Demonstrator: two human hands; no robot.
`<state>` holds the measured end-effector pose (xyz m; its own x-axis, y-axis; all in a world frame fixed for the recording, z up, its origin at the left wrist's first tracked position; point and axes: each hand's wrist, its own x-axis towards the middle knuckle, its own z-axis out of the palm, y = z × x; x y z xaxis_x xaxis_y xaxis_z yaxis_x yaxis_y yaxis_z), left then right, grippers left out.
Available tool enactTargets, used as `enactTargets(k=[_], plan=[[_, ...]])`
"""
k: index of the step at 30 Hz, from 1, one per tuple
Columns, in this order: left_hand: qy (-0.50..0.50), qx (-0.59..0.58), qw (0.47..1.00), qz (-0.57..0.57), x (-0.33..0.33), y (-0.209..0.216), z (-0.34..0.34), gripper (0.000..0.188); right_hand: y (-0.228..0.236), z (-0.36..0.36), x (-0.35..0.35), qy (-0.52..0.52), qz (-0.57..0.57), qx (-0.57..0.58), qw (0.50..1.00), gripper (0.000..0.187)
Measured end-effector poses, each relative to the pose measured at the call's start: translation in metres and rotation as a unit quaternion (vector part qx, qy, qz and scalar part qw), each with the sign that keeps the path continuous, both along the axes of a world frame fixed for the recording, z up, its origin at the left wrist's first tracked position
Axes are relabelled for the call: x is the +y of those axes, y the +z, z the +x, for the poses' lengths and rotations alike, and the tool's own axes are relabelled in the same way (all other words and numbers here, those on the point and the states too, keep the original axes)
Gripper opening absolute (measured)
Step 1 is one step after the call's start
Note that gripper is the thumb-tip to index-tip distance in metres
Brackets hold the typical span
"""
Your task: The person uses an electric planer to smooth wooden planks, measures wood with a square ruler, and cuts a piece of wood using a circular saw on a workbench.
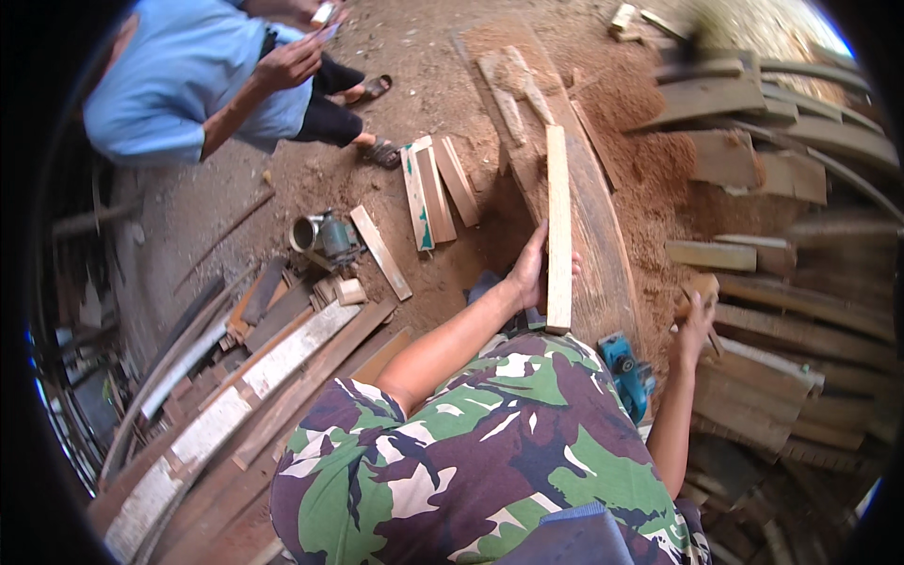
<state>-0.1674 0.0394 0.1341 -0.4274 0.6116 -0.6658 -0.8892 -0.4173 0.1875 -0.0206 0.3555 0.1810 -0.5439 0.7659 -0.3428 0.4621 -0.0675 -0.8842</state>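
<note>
My left hand (534,271) is wrapped around a long, pale wooden strip (558,217), which stands nearly lengthwise in front of my body over a broad plank (603,254). Fingertips show on the strip's right side. Off to the right, my right hand (695,328) is closed on a small wooden block (700,286); a thin, dark stick-like piece (716,341) shows by its fingers, and I cannot tell whether it is held too. A teal power tool (626,375) rests beside the plank, between my lap and right forearm.
Stacked boards (753,405) fill the right side, with sawdust (650,155) beside the plank. Several wooden strips (438,193) and a metal machine part (330,235) lie on the ground ahead left. Long timbers (273,363) lie to my left. Another person (188,80) stands at upper left, holding something small.
</note>
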Motion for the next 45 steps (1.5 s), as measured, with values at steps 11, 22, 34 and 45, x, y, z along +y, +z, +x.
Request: enactTargets(k=[11,22,34,45], plan=[[-0.066,0.158,0.981,-0.097,0.053,0.008,0.015,0.114,-0.033,0.452,0.01,-0.333,0.123,-0.199,0.914,0.042],[-0.272,0.332,0.546,-0.72,0.097,-0.113,0.037,0.136,-0.094,0.574,0.003,-0.443,0.056,-0.195,0.873,0.024],[-0.297,0.37,0.578,-0.664,-0.004,-0.092,0.095,0.113,-0.149,0.658,0.016,-0.36,0.06,-0.333,0.869,0.046],[-0.454,0.22,0.522,-0.688,-0.284,-0.199,0.183,0.093,0.045,0.126,-0.107,0.152,0.077,0.172,0.97,0.043]])
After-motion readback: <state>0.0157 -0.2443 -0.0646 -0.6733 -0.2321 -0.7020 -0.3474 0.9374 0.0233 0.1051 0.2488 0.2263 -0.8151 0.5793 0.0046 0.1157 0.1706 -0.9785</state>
